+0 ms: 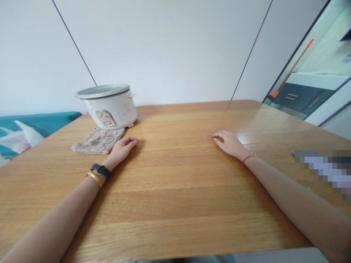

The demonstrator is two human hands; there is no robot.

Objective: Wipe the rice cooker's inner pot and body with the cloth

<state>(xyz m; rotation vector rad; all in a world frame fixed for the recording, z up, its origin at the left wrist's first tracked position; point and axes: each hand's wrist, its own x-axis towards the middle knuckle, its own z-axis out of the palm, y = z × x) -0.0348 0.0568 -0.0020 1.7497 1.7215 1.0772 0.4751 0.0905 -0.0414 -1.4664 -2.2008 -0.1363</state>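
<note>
My left hand (122,150) rests palm down on the wooden table (170,190), holding nothing. Its heel lies beside the right edge of a folded floral cloth pad (97,141). Just beyond the pad stands a white rice cooker (111,109) with pink flowers, a grey rim and a front switch panel. It has no lid on, and its inside is hidden from this angle. My right hand (229,144) lies relaxed on the wood further right, touching nothing else. A black watch band and a gold bangle circle my left wrist, and a red string circles my right.
The table's far edge meets a white wall behind the cooker. A teal sofa (41,124) with a pale cushion sits at the left. A pixelated blurred patch (323,171) covers the table's right side. A glass panel at the right reflects a red-handled broom (290,69).
</note>
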